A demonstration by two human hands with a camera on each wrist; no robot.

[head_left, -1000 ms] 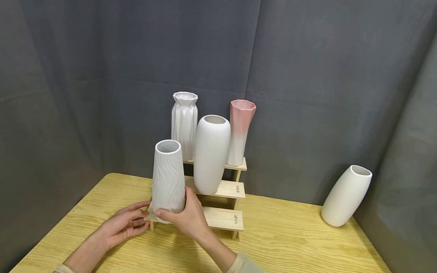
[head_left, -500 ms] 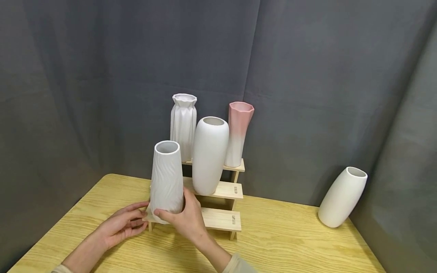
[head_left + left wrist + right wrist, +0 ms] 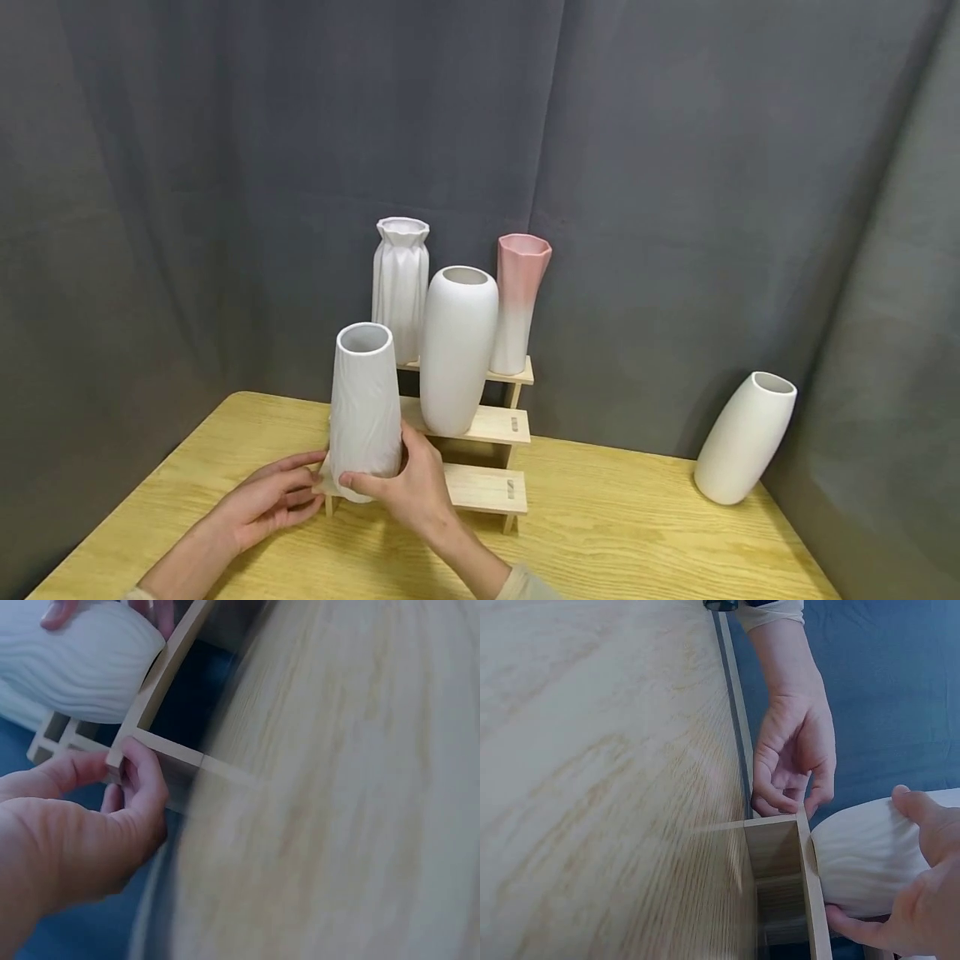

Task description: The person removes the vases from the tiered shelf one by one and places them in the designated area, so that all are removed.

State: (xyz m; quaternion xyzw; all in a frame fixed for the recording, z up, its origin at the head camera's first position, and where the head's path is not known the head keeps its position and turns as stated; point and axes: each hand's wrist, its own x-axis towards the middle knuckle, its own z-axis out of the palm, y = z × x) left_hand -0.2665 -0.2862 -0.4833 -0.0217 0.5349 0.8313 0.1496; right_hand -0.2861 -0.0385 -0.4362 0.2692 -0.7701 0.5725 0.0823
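Note:
A white vase (image 3: 365, 408) with a rippled surface stands upright at the left end of the lowest step of a three-step wooden stand (image 3: 487, 488). My right hand (image 3: 420, 483) grips its lower part, thumb across the front and fingers round the right side. In the right wrist view, the same vase (image 3: 866, 851) sits between thumb and fingers, its base at the step's board. My left hand (image 3: 262, 500) is at the left end of that step. The left wrist view has the left hand (image 3: 82, 832) pinching the board's corner between thumb and forefinger.
A smooth white vase (image 3: 459, 350) stands on the middle step. On the top step are a pleated white vase (image 3: 401, 283) and a pink-and-white vase (image 3: 517, 304). Another white vase (image 3: 746, 437) leans at the table's right, near the grey curtain (image 3: 660, 208).
The head view has shifted slightly, so the stand and vases appear a little lower and further left. Both hands keep their holds on the rippled vase and the stand.

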